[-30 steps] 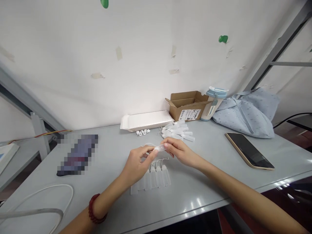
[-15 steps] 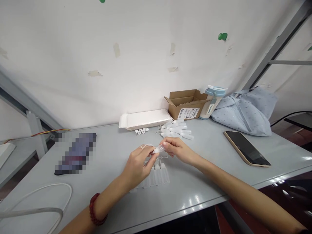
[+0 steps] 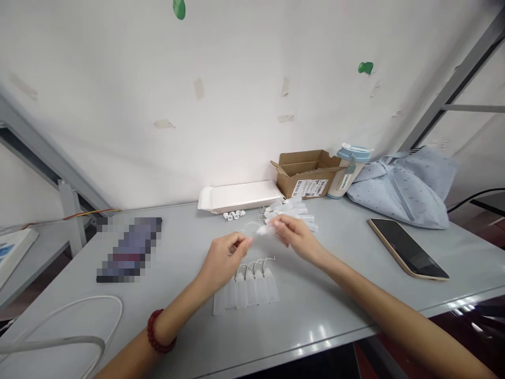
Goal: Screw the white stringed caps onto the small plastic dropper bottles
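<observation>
My right hand (image 3: 298,237) pinches a small squeeze bottle (image 3: 266,230), blurred by motion, its white tip pointing left. A thin pale strap loops from the tip toward my left hand (image 3: 226,258). Thumb and forefinger of that hand are pressed together just short of the tip; anything between them is too small to make out. Below the hands lies a row of translucent squeeze bottles (image 3: 256,289) with white straps at their tops. Behind my right hand is a pile of similar bottles (image 3: 294,208). Several small white caps (image 3: 234,215) sit left of the pile.
Along the wall stand a white flat package (image 3: 242,195), an open cardboard box (image 3: 307,176), a blue-lidded cup (image 3: 347,171) and a light blue bag (image 3: 402,187). A phone (image 3: 408,250) lies at right. At left are a pixelated dark item (image 3: 132,250) and a white cable (image 3: 98,345).
My hands have drawn apart: the right has moved up and right with the bottle, and the left has come off its tip. The whole view has shifted slightly.
</observation>
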{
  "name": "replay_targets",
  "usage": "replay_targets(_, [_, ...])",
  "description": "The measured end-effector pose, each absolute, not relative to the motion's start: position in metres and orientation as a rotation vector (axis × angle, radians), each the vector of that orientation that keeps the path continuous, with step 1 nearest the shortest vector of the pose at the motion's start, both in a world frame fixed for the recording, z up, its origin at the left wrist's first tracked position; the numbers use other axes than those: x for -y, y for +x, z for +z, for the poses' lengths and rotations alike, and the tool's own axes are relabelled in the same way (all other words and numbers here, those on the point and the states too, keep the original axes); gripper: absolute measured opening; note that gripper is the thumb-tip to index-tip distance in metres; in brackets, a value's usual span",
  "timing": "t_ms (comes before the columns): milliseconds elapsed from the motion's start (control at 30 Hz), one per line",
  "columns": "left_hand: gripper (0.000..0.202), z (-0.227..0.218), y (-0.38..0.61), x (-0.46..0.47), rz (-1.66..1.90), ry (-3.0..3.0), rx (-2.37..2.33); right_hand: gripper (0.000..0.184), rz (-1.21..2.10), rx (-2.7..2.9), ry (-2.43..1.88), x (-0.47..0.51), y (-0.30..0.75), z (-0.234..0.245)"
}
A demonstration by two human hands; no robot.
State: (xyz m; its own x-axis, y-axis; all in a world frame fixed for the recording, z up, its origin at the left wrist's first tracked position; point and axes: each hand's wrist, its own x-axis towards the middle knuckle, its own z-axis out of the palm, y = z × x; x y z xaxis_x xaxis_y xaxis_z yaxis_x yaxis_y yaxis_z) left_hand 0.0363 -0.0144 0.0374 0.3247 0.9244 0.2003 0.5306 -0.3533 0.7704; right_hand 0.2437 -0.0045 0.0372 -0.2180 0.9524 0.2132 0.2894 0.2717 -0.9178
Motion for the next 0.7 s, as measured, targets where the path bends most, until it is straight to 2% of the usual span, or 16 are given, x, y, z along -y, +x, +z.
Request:
replay_targets(133, [0.027,0.023,0.011,-0.021,0.949,2.261,-1.472,0.032,0.476,1.473,-1.284,-0.022,0.275,0.035])
replay_targets(267, [0.028,0.006,-0.005,-0.054,0.961,2.406,-1.408,0.031,0.102,1.732,-1.363,-0.046,0.297,0.026])
replay_targets(500, [0.035,-0.013,-0.006,-0.064,0.874,2.558,-1.280,0.024,0.019,1.938,-1.353,-0.062,0.298,0.005])
replay_targets(700, [0.035,-0.013,-0.007,-0.064,0.892,2.576,-1.276,0.021,-0.015,1.957,-1.344,-0.047,0.291,0.017])
